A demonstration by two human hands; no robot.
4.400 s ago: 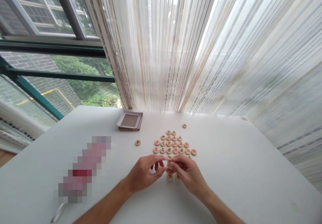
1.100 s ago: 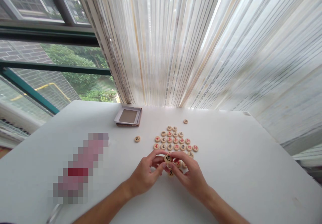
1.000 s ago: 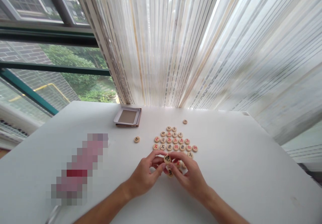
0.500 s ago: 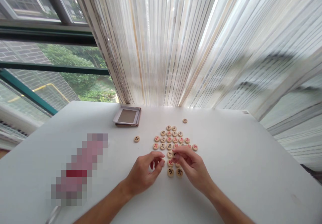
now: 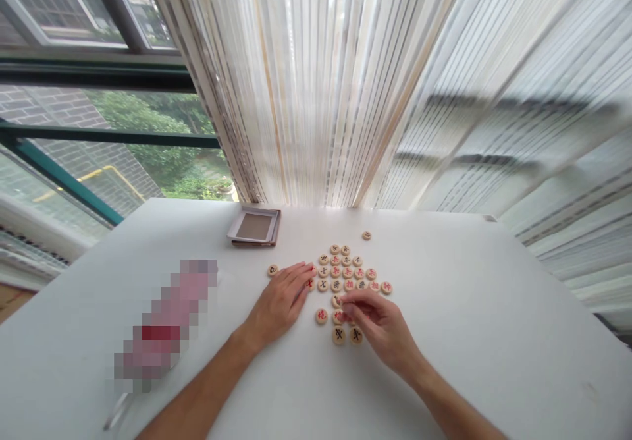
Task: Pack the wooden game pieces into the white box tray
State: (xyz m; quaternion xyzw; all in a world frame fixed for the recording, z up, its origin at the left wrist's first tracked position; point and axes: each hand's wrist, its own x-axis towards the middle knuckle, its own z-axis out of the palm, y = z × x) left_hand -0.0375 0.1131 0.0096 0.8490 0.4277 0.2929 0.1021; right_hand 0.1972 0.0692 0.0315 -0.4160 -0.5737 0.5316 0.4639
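Note:
Round wooden Chinese chess pieces with red or black characters lie in close rows on the table, forming an arrow-like shape. My left hand is stretched out flat, its fingertips over the red-marked pieces at the left edge of the rows, partly covering them. My right hand is closed in a pinch beside a black-marked piece in the lower column; whatever its fingertips hold is hidden. Under that hand a red cannon piece is partly covered. Two larger black-marked pieces form the bottom row.
A single loose piece lies behind the rows, another loose piece to their left. An open shallow box stands at the back left. A pixelated pinkish object lies on the white table at left. Curtains hang behind.
My left hand has moved forward and its curled fingers have straightened onto the left edge of the rows, uncovering a red piece. My right hand stays pinched at nearly the same spot.

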